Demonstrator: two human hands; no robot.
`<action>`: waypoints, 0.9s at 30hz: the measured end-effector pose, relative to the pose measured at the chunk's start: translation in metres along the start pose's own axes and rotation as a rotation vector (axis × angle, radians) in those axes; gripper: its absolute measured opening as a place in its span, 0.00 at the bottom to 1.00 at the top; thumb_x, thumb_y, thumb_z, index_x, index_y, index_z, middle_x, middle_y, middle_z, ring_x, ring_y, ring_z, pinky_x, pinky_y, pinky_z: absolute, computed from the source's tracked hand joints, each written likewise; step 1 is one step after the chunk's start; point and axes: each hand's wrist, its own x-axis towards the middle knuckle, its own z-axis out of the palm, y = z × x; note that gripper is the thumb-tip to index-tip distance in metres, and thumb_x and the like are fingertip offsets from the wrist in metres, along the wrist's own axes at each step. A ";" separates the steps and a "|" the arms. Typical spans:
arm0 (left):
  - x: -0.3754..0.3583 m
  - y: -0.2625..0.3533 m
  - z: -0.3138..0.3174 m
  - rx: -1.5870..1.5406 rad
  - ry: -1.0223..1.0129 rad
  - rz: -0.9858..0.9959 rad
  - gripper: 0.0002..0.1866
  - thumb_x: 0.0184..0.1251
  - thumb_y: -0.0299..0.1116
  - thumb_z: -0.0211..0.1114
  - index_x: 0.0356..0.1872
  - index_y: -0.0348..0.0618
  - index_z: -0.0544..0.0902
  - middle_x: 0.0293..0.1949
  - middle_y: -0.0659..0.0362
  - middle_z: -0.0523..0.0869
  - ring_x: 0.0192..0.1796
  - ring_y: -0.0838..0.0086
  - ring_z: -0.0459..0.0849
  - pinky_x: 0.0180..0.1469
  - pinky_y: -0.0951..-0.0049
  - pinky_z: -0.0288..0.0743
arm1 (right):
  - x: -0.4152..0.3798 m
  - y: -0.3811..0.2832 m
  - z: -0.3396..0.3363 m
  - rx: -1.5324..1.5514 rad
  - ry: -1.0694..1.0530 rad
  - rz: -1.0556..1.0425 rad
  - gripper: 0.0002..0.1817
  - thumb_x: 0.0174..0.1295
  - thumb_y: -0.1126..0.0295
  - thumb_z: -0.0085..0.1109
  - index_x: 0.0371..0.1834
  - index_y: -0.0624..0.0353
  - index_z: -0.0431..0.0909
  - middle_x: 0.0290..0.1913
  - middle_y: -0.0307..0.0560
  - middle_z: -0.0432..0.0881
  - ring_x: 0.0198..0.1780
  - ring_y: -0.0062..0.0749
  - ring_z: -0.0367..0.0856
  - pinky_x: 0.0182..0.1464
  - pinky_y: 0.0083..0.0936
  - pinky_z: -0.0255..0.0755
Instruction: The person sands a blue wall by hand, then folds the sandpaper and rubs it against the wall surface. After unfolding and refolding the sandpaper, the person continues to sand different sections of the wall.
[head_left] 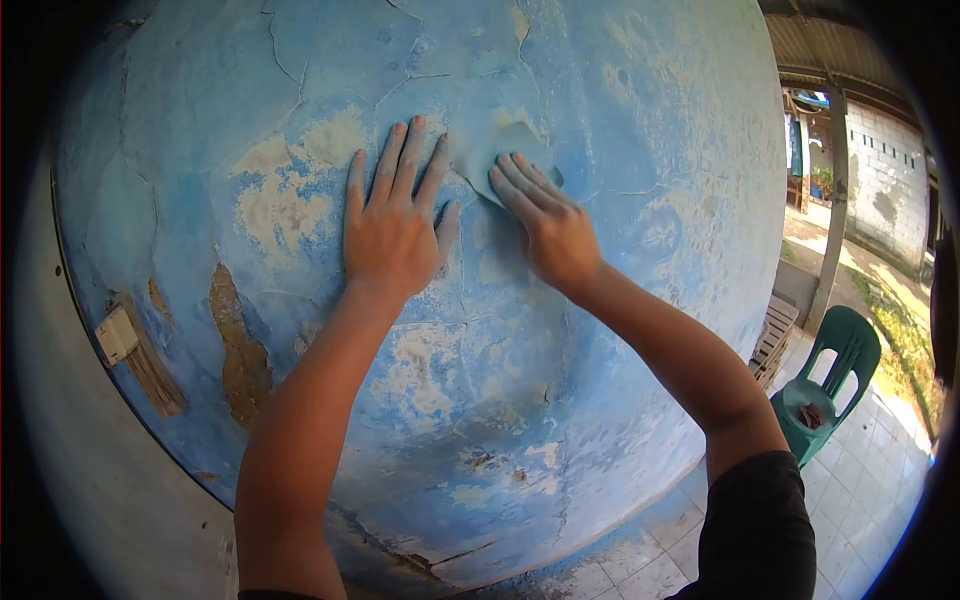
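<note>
A worn blue wall (610,130) with cracked, peeling paint stands in front of me. My left hand (393,230) lies flat on it with the fingers spread and holds nothing; its fingertips look dusty. To its right, my right hand (552,232) presses a sheet of sandpaper (517,138) against the wall, fingers close together over it. The sheet is blue-grey, with edges showing above and left of the fingers. Most of its middle is hidden under the hand. Pale bare patches (285,205) show in the paint left of my left hand.
A light switch (117,335) on a wooden strip (155,385) is fixed at the wall's left. Plaster has broken away at a brown patch (238,350). On the right, a green plastic chair (845,345) holds a small dark item (810,416) on the tiled floor (870,480).
</note>
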 end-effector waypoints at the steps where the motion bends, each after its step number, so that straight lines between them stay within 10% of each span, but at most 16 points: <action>1: 0.000 0.001 0.000 -0.002 0.004 0.000 0.40 0.80 0.57 0.62 0.90 0.65 0.63 0.90 0.59 0.59 0.91 0.66 0.54 0.90 0.46 0.46 | -0.007 0.000 -0.004 0.002 -0.001 -0.009 0.29 0.67 0.85 0.58 0.73 0.59 0.83 0.76 0.53 0.82 0.79 0.45 0.78 0.80 0.41 0.76; 27: 0.002 -0.004 -0.001 -0.016 0.032 0.028 0.40 0.79 0.54 0.66 0.89 0.67 0.65 0.90 0.61 0.61 0.90 0.65 0.59 0.88 0.45 0.50 | 0.084 0.047 0.007 -0.099 0.126 0.134 0.26 0.72 0.78 0.61 0.73 0.54 0.84 0.77 0.48 0.81 0.77 0.44 0.79 0.75 0.41 0.81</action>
